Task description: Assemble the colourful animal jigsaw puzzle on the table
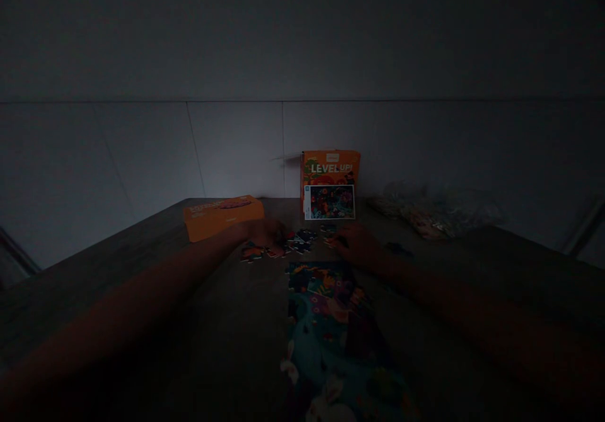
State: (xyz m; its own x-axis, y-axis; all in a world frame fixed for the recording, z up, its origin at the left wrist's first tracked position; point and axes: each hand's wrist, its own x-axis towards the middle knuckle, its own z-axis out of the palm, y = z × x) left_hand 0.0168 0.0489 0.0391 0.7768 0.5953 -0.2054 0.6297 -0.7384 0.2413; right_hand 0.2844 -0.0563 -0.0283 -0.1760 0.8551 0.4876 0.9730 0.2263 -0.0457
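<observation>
Puzzle (319, 330) lies before left hand (268, 233) and right hand (357, 245), grips too dim to tell, box (331, 157) beyond.

Dark tabletop (222, 308), pale panelled wall (236, 148), crumpled clear plastic (442, 211) nearby

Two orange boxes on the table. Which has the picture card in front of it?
The LEVEL UP! box, standing at the back; the card covers its lower front. The other orange box, beside the left hand, has no card before it.
</observation>
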